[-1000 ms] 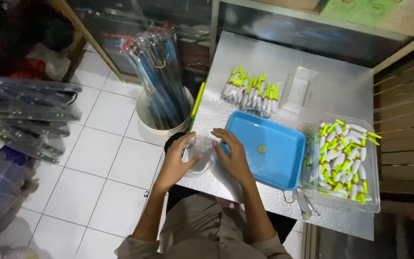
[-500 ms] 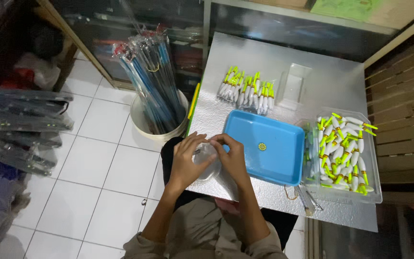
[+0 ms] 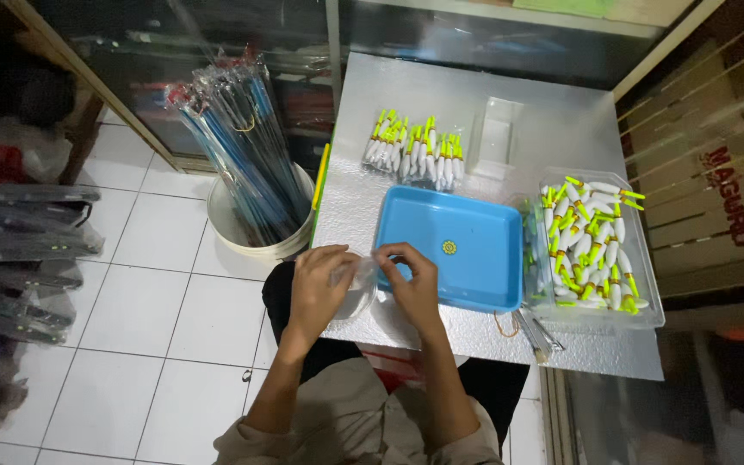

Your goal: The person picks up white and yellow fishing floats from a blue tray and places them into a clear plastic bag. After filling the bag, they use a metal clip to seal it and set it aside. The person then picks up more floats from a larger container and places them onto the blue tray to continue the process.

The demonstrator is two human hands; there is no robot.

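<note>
My left hand (image 3: 319,280) and my right hand (image 3: 408,277) hold a small clear plastic bag (image 3: 356,288) between them, above the near left corner of a silver table (image 3: 475,103). Both pinch its top edge. Just right of my hands lies a blue tray (image 3: 454,250) with one small yellow piece in it. A clear box (image 3: 594,245) at the right is full of white and neon-yellow fishing floats. A row of the same floats (image 3: 411,146) lies further back on the table.
A white bucket (image 3: 251,232) of long plastic-wrapped rods stands on the tiled floor left of the table. An empty clear container (image 3: 497,138) sits behind the tray. Scissors-like metal tools (image 3: 537,331) lie at the table's near right edge. Dark packaged goods (image 3: 19,250) stack at far left.
My hands have come closer together on the clear bag and now pinch its top. The camera has shifted slightly; the table items have not moved.
</note>
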